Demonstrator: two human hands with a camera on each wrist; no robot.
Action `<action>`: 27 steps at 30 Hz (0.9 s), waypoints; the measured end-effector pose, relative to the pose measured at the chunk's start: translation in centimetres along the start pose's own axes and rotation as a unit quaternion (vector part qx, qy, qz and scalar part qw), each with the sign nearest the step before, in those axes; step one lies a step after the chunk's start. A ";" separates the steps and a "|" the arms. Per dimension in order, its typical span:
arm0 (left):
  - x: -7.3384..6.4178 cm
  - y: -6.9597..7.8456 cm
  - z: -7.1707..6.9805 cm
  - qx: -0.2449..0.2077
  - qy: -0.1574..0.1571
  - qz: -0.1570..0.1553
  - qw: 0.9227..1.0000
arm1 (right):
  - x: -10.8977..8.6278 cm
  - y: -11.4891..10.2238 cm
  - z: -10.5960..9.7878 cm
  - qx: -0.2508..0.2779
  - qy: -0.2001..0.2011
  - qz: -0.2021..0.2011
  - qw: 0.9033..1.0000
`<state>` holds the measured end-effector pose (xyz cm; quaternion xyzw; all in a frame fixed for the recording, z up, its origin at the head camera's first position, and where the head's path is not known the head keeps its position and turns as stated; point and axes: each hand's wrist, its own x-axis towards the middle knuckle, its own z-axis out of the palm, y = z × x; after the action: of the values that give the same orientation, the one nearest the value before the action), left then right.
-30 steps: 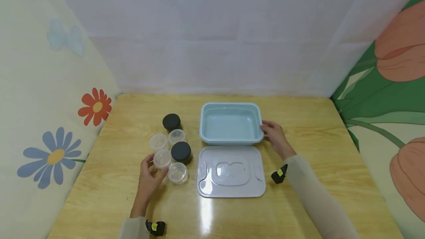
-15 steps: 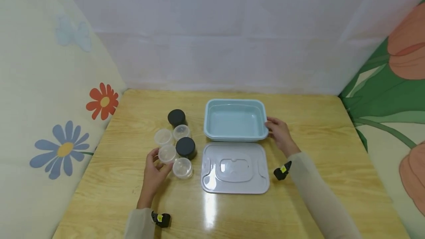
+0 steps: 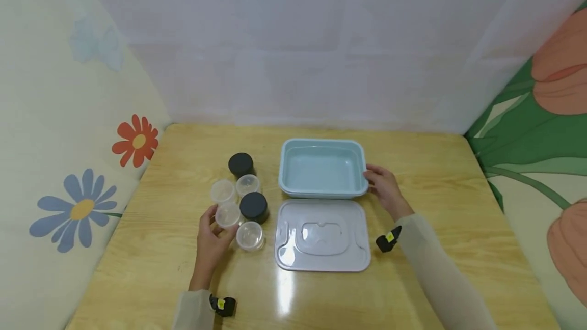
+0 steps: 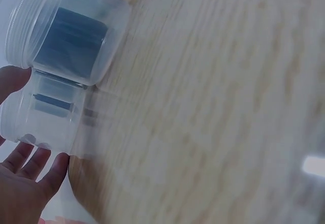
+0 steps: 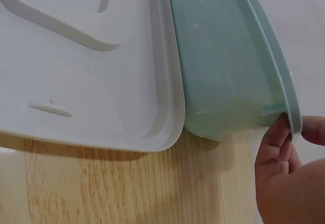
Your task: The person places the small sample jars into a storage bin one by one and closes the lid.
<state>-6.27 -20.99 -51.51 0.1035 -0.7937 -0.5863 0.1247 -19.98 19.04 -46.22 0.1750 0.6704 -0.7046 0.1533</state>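
My left hand (image 3: 212,242) has its thumb and fingers around a clear plastic jar (image 3: 228,215) at the near left of a jar cluster. In the left wrist view that jar (image 4: 53,109) stands on the table between thumb and fingers, touching or almost touching a second clear jar (image 4: 76,36). My right hand (image 3: 386,191) pinches the right rim of a light blue plastic bin (image 3: 323,193). The right wrist view shows the thumb outside the rim and the fingers under it. A whitish lid (image 3: 322,261) with a moulded centre panel lies in front of the bin.
Other clear jars (image 3: 222,191) and two black-topped jars (image 3: 254,204) stand close together left of the bin. The wooden table (image 3: 426,167) is bounded by a pale back wall (image 3: 293,85) and flower-printed side panels (image 3: 527,131).
The head view has shifted slightly. Both hands keep their places, the left at the clear jar and the right on the bin's rim; the objects stay put.
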 end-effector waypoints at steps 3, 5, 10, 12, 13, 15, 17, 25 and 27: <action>-0.2 -0.1 -0.2 0.013 0.006 0.004 1.000 | 0.0 0.1 0.1 -0.004 -0.003 -0.001 1.000; -0.2 -0.2 -0.2 0.019 0.010 0.003 1.000 | 0.0 0.2 0.2 -0.008 -0.004 -0.002 1.000; -0.3 -0.5 -0.3 0.030 0.032 0.002 0.999 | 0.2 0.3 0.3 -0.013 -0.005 0.001 1.000; -0.3 -0.5 -0.3 0.031 0.039 0.009 0.999 | 0.2 0.3 0.3 -0.016 -0.006 0.001 1.000; -0.3 -0.5 -0.3 0.029 0.041 0.013 0.999 | 0.3 0.3 0.2 -0.019 -0.007 0.001 1.000; -0.2 -0.3 -0.3 0.029 0.043 0.018 0.998 | 0.3 0.4 0.1 -0.020 -0.009 -0.001 1.000; 0.0 0.0 -0.4 0.031 0.043 0.020 0.998 | 0.3 0.4 -0.1 -0.016 -0.006 -0.002 1.000; 0.0 1.9 -1.2 0.068 0.038 0.017 0.997 | 0.1 0.2 -0.4 -0.011 -0.001 0.000 1.000; -0.1 2.4 -1.5 0.074 0.042 0.018 0.996 | 0.2 0.1 -0.3 -0.007 -0.007 -0.002 1.000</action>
<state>-5.75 -21.60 -48.78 0.1224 -0.8307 -0.5189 0.1605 -20.12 19.36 -46.39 0.1677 0.6749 -0.7010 0.1581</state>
